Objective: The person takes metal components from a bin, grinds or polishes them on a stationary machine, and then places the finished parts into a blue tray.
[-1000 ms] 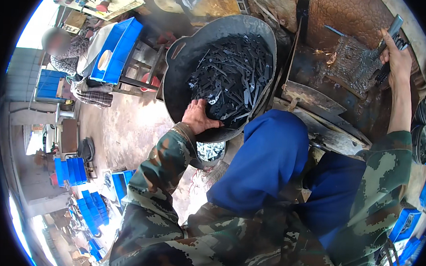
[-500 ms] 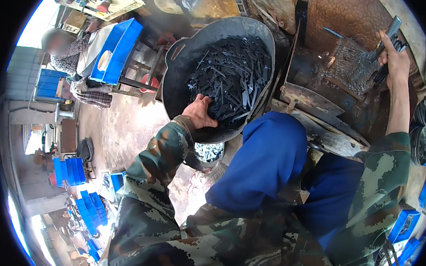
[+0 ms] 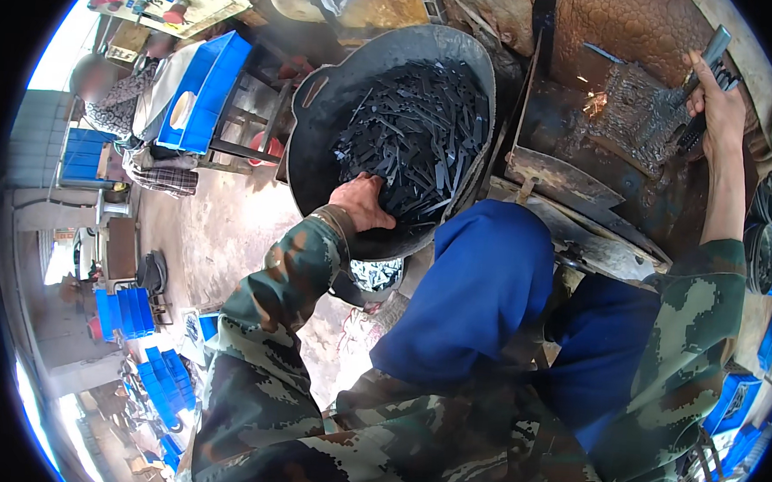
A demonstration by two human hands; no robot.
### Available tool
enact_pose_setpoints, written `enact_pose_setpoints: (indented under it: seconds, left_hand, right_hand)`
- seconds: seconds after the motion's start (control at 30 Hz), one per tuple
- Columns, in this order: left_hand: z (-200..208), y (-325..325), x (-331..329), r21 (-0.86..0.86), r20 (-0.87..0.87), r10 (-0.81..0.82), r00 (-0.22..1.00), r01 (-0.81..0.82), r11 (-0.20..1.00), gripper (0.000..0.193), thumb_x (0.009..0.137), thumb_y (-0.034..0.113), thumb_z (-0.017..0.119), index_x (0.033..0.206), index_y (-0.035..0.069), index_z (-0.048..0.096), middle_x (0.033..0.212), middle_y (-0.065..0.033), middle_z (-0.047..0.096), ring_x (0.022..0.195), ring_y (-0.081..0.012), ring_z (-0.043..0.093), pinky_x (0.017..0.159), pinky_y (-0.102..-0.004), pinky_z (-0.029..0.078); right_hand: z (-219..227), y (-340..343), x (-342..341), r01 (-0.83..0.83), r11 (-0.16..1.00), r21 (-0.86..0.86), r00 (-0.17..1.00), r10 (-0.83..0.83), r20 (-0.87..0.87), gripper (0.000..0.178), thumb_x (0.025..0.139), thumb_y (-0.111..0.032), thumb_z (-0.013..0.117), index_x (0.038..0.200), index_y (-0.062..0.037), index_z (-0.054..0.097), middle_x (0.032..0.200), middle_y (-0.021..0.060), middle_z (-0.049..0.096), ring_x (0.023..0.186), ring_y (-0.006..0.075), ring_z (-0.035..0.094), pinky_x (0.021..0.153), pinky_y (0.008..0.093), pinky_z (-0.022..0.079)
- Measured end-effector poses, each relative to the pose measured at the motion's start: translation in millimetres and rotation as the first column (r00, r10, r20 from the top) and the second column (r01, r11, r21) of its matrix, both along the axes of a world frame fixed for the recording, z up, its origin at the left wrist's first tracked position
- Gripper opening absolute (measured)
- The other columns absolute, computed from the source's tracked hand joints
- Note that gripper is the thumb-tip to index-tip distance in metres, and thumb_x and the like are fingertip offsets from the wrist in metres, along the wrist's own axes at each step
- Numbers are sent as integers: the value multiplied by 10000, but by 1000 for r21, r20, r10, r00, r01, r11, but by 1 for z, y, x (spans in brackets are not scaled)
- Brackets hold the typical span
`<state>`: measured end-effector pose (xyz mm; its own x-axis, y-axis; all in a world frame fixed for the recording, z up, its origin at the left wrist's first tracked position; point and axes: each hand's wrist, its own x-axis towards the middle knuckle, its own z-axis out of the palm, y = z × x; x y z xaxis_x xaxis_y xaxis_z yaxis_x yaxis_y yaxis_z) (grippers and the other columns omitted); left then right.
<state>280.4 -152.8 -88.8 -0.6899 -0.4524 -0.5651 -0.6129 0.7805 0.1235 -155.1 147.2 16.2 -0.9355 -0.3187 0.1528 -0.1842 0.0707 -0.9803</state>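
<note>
A large dark tub (image 3: 315,154) stands in front of me, filled with thin black metal strips (image 3: 418,125). My left hand (image 3: 363,203) rests at the near left of the heap, fingers curled down among the strips and thumb toward me. What it holds, if anything, is hidden. Far to the right, my right hand (image 3: 721,106) is closed round a grey metal handle (image 3: 717,51), with dark strip-like pieces beside the palm. Left of that hand lies a crusted, wet-looking brown block (image 3: 633,110) in a rusty metal tray (image 3: 545,118). Small bright orange sparks (image 3: 595,103) show at its left edge.
Below the tub sits a bucket of shiny metal pieces (image 3: 375,275). My blue-trousered knee (image 3: 499,247) is close to the tub and the tray's metal edge (image 3: 564,176). At the far left another person (image 3: 114,96) is beside a blue bin (image 3: 206,92).
Orange sparks now show at the left edge of the crusted block. Both hands hold nearly the same places; the whole view has shifted slightly.
</note>
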Motion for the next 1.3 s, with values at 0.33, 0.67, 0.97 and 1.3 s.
enact_pose_setpoints:
  seconds: [0.33, 0.67, 0.97, 1.3]
  left_hand:
    - [-12, -5, 14, -152, -129, -120, 984, 100, 983, 823, 609, 419, 822, 1264, -20, 585, 1197, -193, 638, 1134, -358, 596, 990, -401, 461]
    - [-32, -34, 18, 352, -184, 151, 971, -79, 933, 524, 650, 239, 810, 1075, -41, 686, 904, -212, 708, 896, -293, 699, 802, -368, 526]
    - [-29, -61, 16, 572, 55, 216, 975, -208, 793, 350, 800, 186, 736, 1071, -18, 649, 697, -72, 599, 617, -152, 586, 559, -328, 473]
    - [41, -127, 2, 356, 161, -99, 982, 36, 934, 223, 815, 157, 736, 999, 43, 681, 746, -88, 658, 655, -183, 630, 607, -342, 493]
  right_hand:
    - [1, -5, 4, -33, 999, 3, 999, 33, 24, 344, 940, -253, 688, 1129, 30, 636, 733, -5, 612, 492, 30, 400, 463, 214, 350]
    - [-1, -2, 2, -41, 999, -30, 999, 42, 14, 331, 893, -306, 744, 1015, 1, 725, 541, -51, 418, 489, 51, 404, 487, 229, 352]
    - [-1, -1, 3, -31, 1000, -1, 999, 31, -8, 342, 892, -337, 740, 1001, -12, 729, 538, -51, 418, 489, 54, 408, 486, 233, 357]
    - [0, 0, 2, -44, 999, 5, 999, 44, -7, 355, 890, -348, 740, 1010, -15, 728, 534, -55, 405, 484, 48, 403, 485, 228, 352]
